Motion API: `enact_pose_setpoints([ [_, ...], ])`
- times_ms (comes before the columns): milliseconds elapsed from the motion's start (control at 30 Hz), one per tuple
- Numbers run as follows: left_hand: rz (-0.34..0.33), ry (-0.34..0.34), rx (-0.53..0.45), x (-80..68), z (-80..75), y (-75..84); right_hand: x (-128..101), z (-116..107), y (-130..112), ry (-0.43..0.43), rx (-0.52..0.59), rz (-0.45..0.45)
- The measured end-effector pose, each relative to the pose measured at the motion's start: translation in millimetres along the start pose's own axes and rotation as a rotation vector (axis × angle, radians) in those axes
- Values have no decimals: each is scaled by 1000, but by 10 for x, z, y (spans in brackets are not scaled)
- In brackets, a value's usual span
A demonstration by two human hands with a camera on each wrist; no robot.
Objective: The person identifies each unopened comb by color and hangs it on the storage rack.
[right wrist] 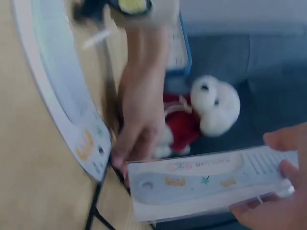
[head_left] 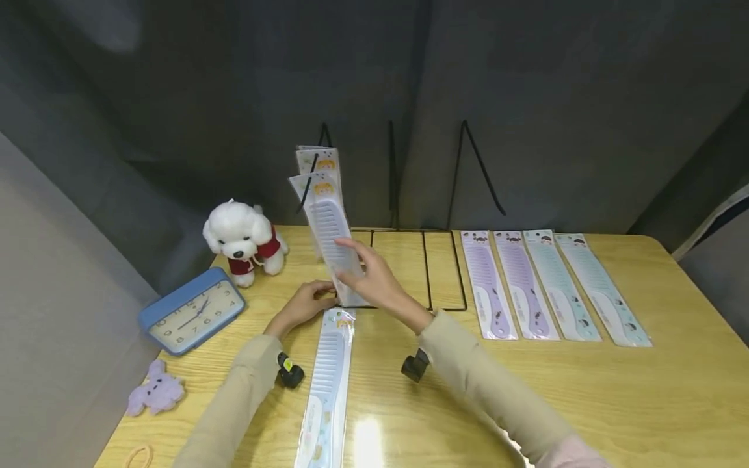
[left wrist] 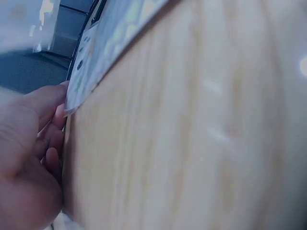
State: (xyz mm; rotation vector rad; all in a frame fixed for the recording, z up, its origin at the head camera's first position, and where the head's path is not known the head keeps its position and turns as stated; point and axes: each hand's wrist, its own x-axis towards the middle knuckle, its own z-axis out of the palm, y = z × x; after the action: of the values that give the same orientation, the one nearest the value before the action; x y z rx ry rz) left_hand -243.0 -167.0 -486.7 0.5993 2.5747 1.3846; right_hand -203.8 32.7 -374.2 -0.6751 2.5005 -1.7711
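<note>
Pale grey packaged comb [head_left: 335, 250], upright against black wire rack [head_left: 409, 266]: right hand [head_left: 374, 276] pinches its middle, left hand [head_left: 304, 304] steadies the foot. Risk: slippery sleeve slides, toppling hung combs [head_left: 316, 166] onto tabletop [head_left: 585, 390].

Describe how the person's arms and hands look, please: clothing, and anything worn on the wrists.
Both arms wear long beige sleeves down to the wrists. The left hand and right hand are bare, with no gloves or rings visible. A small black camera is strapped under each wrist; the left camera carries a yellow mark, and the right camera looks plain black.
</note>
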Motion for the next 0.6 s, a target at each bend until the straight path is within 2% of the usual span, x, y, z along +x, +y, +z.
enact_pose_setpoints([
  [33, -4, 3, -1, 23, 12, -56, 83, -7, 34, 2, 1, 23],
  [133, -26, -6, 0, 20, 20, -55, 287, -44, 114, -4, 22, 84],
  [300, -39, -24, 6, -5, 33, -11, 445, -102, 265, -32, 54, 99],
  [433, -31, -14, 3, 3, 26, 5, 445, -111, 382, -48, 35, 86],
  [600, -34, 5, 7, 24, 4, -23, 273, -70, 434, -68, 39, 144],
])
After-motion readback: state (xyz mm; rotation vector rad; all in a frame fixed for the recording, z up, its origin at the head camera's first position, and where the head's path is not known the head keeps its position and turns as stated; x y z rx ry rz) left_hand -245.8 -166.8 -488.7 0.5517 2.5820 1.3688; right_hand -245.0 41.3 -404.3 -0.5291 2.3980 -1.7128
